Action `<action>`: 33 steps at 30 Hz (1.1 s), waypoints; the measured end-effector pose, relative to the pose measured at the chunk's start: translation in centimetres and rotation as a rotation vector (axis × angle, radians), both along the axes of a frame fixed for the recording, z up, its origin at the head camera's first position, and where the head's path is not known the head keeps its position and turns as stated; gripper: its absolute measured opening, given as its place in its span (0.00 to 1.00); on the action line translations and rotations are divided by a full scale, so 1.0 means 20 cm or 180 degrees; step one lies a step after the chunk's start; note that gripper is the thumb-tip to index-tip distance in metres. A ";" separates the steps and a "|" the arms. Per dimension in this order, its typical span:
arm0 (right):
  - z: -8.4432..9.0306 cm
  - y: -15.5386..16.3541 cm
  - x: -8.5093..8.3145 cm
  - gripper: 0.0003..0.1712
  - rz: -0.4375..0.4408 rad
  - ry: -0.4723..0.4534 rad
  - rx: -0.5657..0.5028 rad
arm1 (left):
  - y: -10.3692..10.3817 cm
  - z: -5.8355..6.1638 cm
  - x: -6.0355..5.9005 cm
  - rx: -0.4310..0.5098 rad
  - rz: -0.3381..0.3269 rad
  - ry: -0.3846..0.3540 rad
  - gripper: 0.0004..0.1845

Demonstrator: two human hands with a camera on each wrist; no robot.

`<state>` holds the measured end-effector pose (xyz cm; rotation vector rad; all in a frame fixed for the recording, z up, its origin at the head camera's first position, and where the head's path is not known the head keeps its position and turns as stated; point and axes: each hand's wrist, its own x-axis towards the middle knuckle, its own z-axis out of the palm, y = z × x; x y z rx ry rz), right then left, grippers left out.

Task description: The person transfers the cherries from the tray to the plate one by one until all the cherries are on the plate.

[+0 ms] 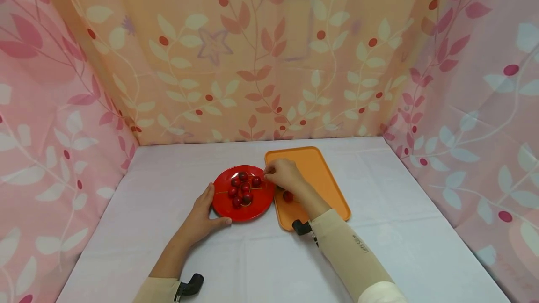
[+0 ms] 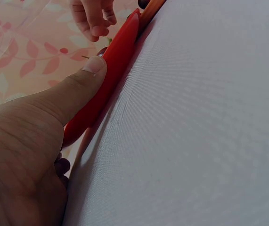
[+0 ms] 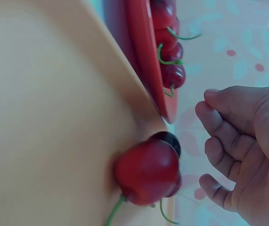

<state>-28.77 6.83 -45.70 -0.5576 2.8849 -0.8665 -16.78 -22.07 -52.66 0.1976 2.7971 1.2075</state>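
Observation:
A red plate (image 1: pixel 263 205) holds a cluster of red cherries (image 1: pixel 245 187) with green stems. My left hand (image 1: pixel 204 219) holds the plate at its left and near rim, thumb along the near edge; in the left wrist view the thumb (image 2: pixel 73 87) lies against the plate's side, and the other fingers are mostly hidden. My right hand (image 1: pixel 286 175) is over the plate's right rim. In the right wrist view its thumb and index fingertips (image 3: pixel 208 106) meet with nothing visible between them, apart from the cherries. Below it, a cherry (image 3: pixel 146 172) lies on the orange tray (image 1: pixel 316 167).
The tray stands right beside the plate, its left edge close to the plate's rim. More dark red fruit shows behind the near cherry on the tray. A white cloth (image 1: pixel 168 176) covers the table, with floral curtains (image 1: pixel 252 60) at the back and both sides.

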 end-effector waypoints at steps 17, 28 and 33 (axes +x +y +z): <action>0.14 0.21 0.13 0.06 0.0249 0.0501 0.0079 | 0.00 0.00 0.00 -0.0065 0.0003 0.0008 0.71; 0.12 0.35 0.22 0.06 0.0266 0.0604 0.0149 | 0.00 -0.01 0.00 -0.0025 -0.0013 0.0019 0.71; 0.10 0.43 0.27 0.08 0.0225 0.0631 0.0078 | 0.00 0.00 0.00 -0.0030 -0.0026 0.0016 0.71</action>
